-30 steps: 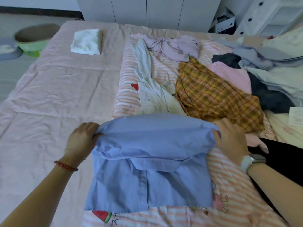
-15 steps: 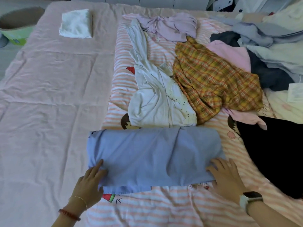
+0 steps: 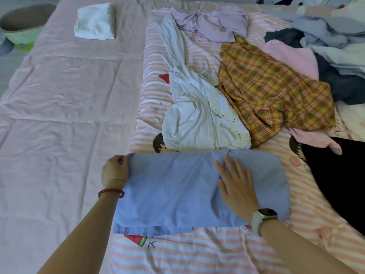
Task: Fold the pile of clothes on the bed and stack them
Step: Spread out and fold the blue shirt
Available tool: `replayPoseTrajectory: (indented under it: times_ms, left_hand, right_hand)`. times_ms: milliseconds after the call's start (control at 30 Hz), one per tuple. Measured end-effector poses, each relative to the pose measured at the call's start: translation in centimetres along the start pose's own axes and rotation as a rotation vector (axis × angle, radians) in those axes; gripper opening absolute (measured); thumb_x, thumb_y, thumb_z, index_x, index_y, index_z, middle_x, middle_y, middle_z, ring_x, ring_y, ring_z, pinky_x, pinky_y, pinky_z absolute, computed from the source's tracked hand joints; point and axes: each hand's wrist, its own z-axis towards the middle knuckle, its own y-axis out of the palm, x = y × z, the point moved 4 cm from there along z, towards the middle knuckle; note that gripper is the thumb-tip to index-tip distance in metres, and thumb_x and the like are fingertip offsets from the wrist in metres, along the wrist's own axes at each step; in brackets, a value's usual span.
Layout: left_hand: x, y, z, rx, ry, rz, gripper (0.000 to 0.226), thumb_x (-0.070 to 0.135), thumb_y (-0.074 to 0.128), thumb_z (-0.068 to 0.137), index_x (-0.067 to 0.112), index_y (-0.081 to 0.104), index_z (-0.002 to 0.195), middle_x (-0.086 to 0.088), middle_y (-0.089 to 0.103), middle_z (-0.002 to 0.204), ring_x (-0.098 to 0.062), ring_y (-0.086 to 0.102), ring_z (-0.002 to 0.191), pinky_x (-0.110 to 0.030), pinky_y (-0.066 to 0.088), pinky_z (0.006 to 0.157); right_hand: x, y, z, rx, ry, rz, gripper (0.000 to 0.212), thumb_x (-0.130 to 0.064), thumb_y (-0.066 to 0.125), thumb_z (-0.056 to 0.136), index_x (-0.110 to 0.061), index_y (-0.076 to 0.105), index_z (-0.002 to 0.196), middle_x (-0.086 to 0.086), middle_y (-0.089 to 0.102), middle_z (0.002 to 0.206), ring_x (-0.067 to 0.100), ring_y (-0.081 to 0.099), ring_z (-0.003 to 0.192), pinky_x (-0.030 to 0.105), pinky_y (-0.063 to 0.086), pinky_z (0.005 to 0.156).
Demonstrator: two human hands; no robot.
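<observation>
A blue shirt [image 3: 177, 190] lies folded into a wide rectangle on the striped sheet in front of me. My left hand [image 3: 115, 171] grips its upper left corner. My right hand [image 3: 236, 184] lies flat on the middle of the shirt with straight, spread fingers. Beyond it lie unfolded clothes: a white garment [image 3: 197, 115], a yellow plaid one [image 3: 272, 91], a lilac one [image 3: 213, 22], a pink one [image 3: 290, 54] and a black one [image 3: 339, 178]. A folded white item [image 3: 94, 21] sits alone at the far left of the bed.
The pink bedspread [image 3: 59, 115] covers the left half of the bed. A green basin [image 3: 21, 24] stands on the floor at the far left. More grey and dark clothes [image 3: 325, 36] are heaped at the far right.
The upper half of the blue shirt was folded down toward me. My left hand has since moved to its upper left corner, and my right hand onto its middle.
</observation>
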Motion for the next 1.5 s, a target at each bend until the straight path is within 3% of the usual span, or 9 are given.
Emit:
replayPoseTrajectory:
  times_ms: [200, 333, 467, 633, 800, 933, 1100, 1333, 1500]
  left_hand:
    - [-2.1, -2.5, 0.5, 0.097, -0.049, -0.249, 0.028, 0.027, 0.05, 0.094, 0.003, 0.061, 0.088, -0.007, 0.056, 0.078, -0.025, 0.05, 0.079, -0.031, 0.039, 0.07]
    - [-4.0, -3.2, 0.9, 0.128, -0.19, -0.349, 0.033, 0.028, 0.047, 0.095, 0.0, 0.056, 0.08, -0.005, 0.047, 0.065, -0.024, 0.044, 0.075, -0.028, 0.034, 0.055]
    - [-4.3, -3.0, 1.7, 0.155, -0.287, -0.2, 0.031, 0.02, 0.041, 0.096, -0.002, 0.056, 0.111, -0.025, 0.056, 0.114, -0.038, 0.05, 0.111, -0.04, 0.038, 0.089]
    - [0.6, -1.8, -0.9, 0.246, 0.211, 0.151, 0.031, 0.018, 0.049, 0.089, 0.008, 0.06, 0.116, -0.016, 0.056, 0.123, -0.038, 0.048, 0.114, -0.05, 0.034, 0.094]
    - [7.0, 4.0, -5.4, 0.067, 0.713, 0.291, 0.028, 0.019, 0.054, 0.08, 0.006, 0.07, 0.098, -0.012, 0.069, 0.1, -0.033, 0.064, 0.093, -0.055, 0.042, 0.087]
    - [8.6, 8.6, -6.7, -0.104, 0.768, 0.358, 0.031, 0.015, 0.07, 0.079, 0.008, 0.066, 0.11, -0.008, 0.066, 0.109, -0.028, 0.061, 0.105, -0.058, 0.033, 0.095]
    - [8.8, 11.8, -6.2, -0.243, 0.709, 0.511, 0.033, 0.035, 0.052, 0.091, 0.021, 0.058, 0.12, 0.003, 0.062, 0.114, -0.023, 0.052, 0.113, -0.054, 0.015, 0.107]
    - [8.8, 12.1, -5.1, -0.181, 0.657, 0.584, 0.03, 0.04, 0.047, 0.093, 0.013, 0.06, 0.095, -0.004, 0.063, 0.093, -0.027, 0.056, 0.099, -0.046, 0.022, 0.105]
    - [9.1, 12.4, -4.9, -0.202, 0.594, 0.624, 0.038, 0.046, 0.043, 0.093, 0.013, 0.057, 0.106, -0.005, 0.062, 0.104, -0.027, 0.053, 0.106, -0.042, 0.023, 0.105]
  right_hand:
    - [2.3, 2.5, 0.7, -0.149, 0.063, -0.01, 0.051, -0.038, 0.003, 0.096, -0.033, -0.026, 0.138, -0.002, -0.011, 0.157, 0.022, -0.003, 0.145, 0.047, 0.015, 0.111]
    - [3.5, 2.4, 1.1, -0.151, 0.104, -0.02, 0.053, -0.035, 0.012, 0.1, -0.022, -0.006, 0.148, -0.001, -0.002, 0.158, 0.016, 0.002, 0.145, 0.041, 0.014, 0.116]
    - [4.0, 0.5, 1.5, -0.022, 0.172, 0.154, 0.048, -0.022, 0.036, 0.099, -0.009, 0.029, 0.144, 0.007, 0.031, 0.15, 0.022, 0.028, 0.138, 0.042, 0.028, 0.11]
    - [6.6, -2.6, 2.2, 0.212, 0.225, 0.259, 0.032, 0.0, 0.05, 0.091, 0.0, 0.055, 0.122, 0.017, 0.057, 0.124, 0.037, 0.05, 0.117, 0.049, 0.036, 0.093]
    - [11.1, -2.8, 5.1, 0.082, 0.304, 0.397, 0.029, -0.002, 0.044, 0.092, 0.0, 0.054, 0.119, 0.018, 0.056, 0.122, 0.035, 0.05, 0.113, 0.042, 0.039, 0.094]
    - [12.7, -1.7, 6.5, -0.114, 0.29, 0.497, 0.031, -0.009, 0.046, 0.093, -0.004, 0.052, 0.123, 0.015, 0.058, 0.122, 0.031, 0.053, 0.111, 0.039, 0.042, 0.093]
    - [14.0, -1.5, 6.2, -0.083, 0.241, 0.478, 0.02, -0.015, 0.044, 0.096, -0.006, 0.062, 0.097, 0.015, 0.066, 0.096, 0.026, 0.056, 0.084, 0.033, 0.042, 0.071]
    - [16.6, -3.8, 5.6, 0.005, 0.214, 0.247, 0.027, -0.028, 0.043, 0.097, -0.011, 0.064, 0.092, 0.01, 0.067, 0.087, 0.032, 0.059, 0.085, 0.031, 0.035, 0.057]
    - [18.9, -3.7, 5.1, 0.002, 0.345, 0.144, 0.03, -0.036, 0.04, 0.097, -0.014, 0.061, 0.093, 0.01, 0.066, 0.091, 0.032, 0.059, 0.085, 0.031, 0.036, 0.059]
